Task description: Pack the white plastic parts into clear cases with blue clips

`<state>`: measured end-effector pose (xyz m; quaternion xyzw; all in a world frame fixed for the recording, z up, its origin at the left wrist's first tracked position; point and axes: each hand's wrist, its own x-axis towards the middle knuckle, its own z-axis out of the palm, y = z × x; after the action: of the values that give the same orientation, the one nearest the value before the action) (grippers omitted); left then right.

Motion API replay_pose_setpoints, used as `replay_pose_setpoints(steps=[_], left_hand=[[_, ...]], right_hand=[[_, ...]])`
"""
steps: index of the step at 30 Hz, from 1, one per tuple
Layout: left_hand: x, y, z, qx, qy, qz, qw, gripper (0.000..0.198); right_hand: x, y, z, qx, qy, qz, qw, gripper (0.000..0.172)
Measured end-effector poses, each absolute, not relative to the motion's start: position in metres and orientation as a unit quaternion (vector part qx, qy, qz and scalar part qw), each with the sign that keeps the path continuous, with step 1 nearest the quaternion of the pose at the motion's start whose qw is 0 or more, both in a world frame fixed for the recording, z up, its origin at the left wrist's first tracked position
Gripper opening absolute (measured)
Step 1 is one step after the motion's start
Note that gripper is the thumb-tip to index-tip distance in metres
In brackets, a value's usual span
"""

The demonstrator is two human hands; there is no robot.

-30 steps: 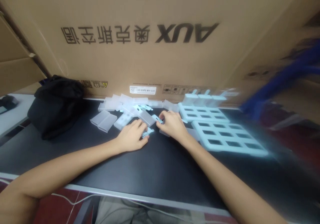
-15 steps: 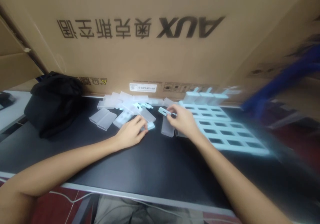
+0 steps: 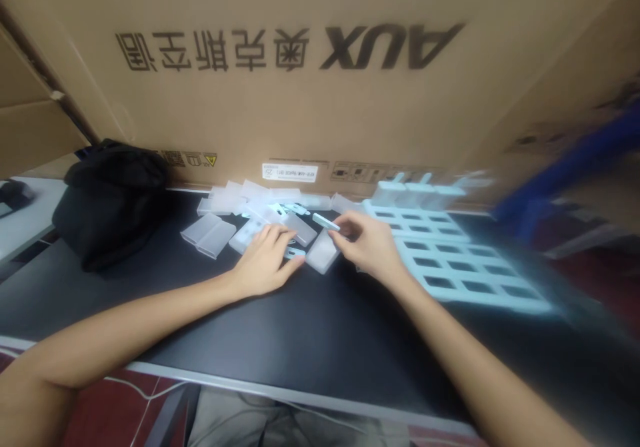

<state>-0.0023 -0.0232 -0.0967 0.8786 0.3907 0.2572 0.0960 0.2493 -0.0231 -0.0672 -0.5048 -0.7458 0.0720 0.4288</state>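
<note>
My right hand is closed, thumb and fingers pinching a light-blue ice-pop mold stick held tilted above the tabletop. Just beneath it lies a frosted clear mold sleeve. My left hand rests low by the pile with thumb and fingers apart. Between its thumb and fingers a second light-blue stick shows, partly covered by the hand. Behind the left hand is a heap of frosted sleeves mixed with several light-blue sticks.
Light-blue mold frames with rectangular openings lie on the right of the black table. Several assembled molds stand at the frame's back. A black cloth bag sits at left. A large cardboard box walls off the back.
My left hand has loosened its pinch and spread its fingers around the blue stick. My right hand still grips its stick, now turned more edge-on. The sleeve under it has shifted left.
</note>
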Motion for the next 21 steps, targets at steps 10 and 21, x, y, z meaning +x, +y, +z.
replay_pose_setpoints(steps=[10, 21], left_hand=[[-0.005, -0.029, -0.099, 0.858, 0.195, 0.359, 0.311, 0.052], [-0.007, -0.029, -0.11, 0.807, 0.233, 0.408, 0.357, 0.088]], right_hand=[[0.2, -0.068, -0.056, -0.203, -0.839, 0.063, 0.501, 0.02], [0.215, -0.066, -0.048, -0.325, -0.751, 0.241, 0.522, 0.01]])
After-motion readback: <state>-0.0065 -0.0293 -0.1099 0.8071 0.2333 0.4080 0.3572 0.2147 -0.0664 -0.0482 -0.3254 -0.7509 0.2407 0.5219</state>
